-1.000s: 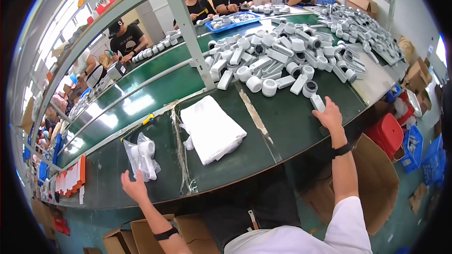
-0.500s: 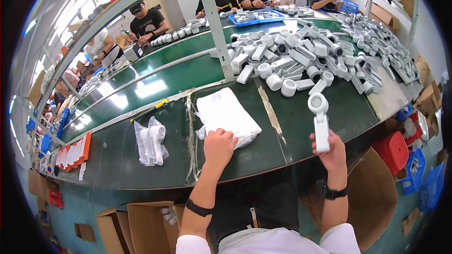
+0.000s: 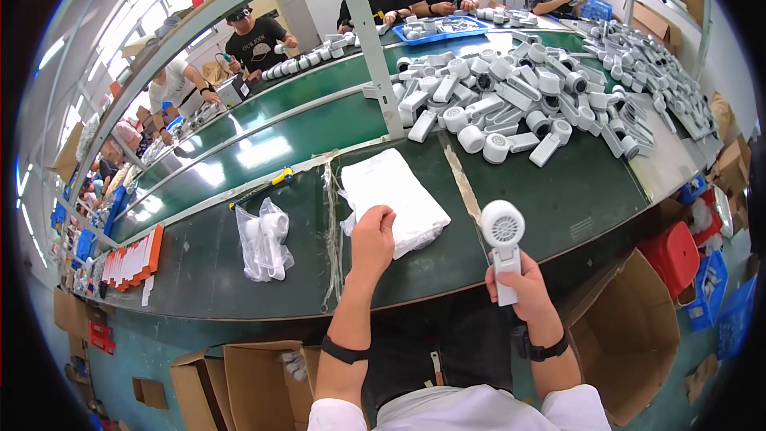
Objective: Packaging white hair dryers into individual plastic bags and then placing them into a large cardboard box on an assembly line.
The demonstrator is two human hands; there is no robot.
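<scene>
Stack of bags (image 3: 408,203): set at centre frame on the workbench (image 3: 558,215), its near left edge overlapped by the left hand (image 3: 373,238).
Bagged fans (image 3: 265,241): laid left of the stack.
Tool (image 3: 281,178): placed just behind the bagged fans.
Single fan (image 3: 503,227): held in the right hand (image 3: 525,287), right of the stack.
Fan pile (image 3: 511,92): heaped behind, upper right of centre.
Tray (image 3: 444,29): set behind the pile, top of frame.
Large carton (image 3: 630,335): stood at lower right, left of the stool (image 3: 670,255).
</scene>
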